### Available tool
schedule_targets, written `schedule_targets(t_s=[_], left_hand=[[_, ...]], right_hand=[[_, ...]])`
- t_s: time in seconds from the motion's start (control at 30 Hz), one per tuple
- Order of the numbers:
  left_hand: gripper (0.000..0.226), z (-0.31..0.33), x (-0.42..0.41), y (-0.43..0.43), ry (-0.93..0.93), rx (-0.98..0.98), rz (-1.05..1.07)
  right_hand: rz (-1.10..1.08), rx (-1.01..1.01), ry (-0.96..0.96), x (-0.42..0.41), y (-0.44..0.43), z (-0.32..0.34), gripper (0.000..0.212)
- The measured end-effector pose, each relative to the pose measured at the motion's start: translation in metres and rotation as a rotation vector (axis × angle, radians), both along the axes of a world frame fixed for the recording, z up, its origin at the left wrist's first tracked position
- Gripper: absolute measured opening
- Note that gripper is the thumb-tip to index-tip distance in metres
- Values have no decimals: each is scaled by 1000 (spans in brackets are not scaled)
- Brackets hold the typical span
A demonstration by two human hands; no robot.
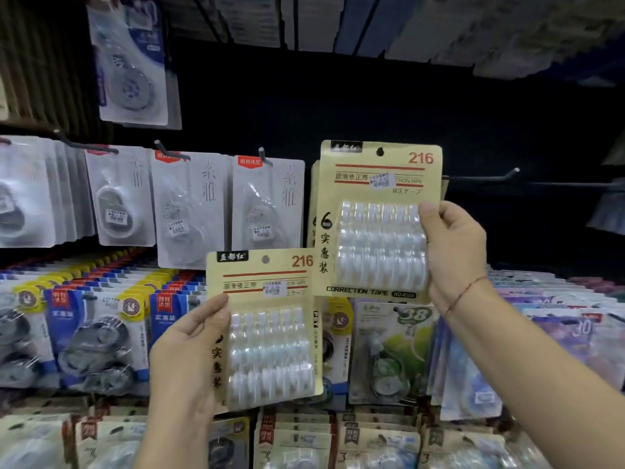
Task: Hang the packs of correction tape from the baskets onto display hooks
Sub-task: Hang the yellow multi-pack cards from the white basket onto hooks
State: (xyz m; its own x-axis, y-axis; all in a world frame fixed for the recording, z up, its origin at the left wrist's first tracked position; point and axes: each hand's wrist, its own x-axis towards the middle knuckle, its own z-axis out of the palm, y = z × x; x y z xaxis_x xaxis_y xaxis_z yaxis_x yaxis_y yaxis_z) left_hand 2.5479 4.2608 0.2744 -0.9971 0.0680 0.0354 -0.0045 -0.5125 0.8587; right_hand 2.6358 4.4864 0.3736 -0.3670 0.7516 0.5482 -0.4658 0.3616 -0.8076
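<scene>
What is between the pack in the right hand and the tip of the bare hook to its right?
Head view: between the raised pack and the hook tip, only the hook's thin rod before the dark wall; nothing hangs there.

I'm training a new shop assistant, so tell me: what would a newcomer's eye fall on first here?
Two cream packs marked 216 stand out mid-frame: the right hand holds the upper pack high, the left hand holds the lower pack below and to its left. Right of the upper pack a bare hook juts out.
</scene>
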Motion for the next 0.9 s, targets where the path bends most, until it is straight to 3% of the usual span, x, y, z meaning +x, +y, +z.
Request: schedule_targets(t_s=[0.33,0.67,0.8,0.9], left_hand=[[19,-1,-4,-8,-3,-1,70],[19,-4,-7,-10,28,13,76],[17,-1,-4,-8,28,16,61],[18,2,0,-5,66,29,46]], right_hand=[[-25,-33,-78,-12,7,-16,18],[-256,19,-136,-67,29,-20,32],[-290,24,-154,-57,18,-25,21],[-287,155,-101,-21,-3,-39,36]])
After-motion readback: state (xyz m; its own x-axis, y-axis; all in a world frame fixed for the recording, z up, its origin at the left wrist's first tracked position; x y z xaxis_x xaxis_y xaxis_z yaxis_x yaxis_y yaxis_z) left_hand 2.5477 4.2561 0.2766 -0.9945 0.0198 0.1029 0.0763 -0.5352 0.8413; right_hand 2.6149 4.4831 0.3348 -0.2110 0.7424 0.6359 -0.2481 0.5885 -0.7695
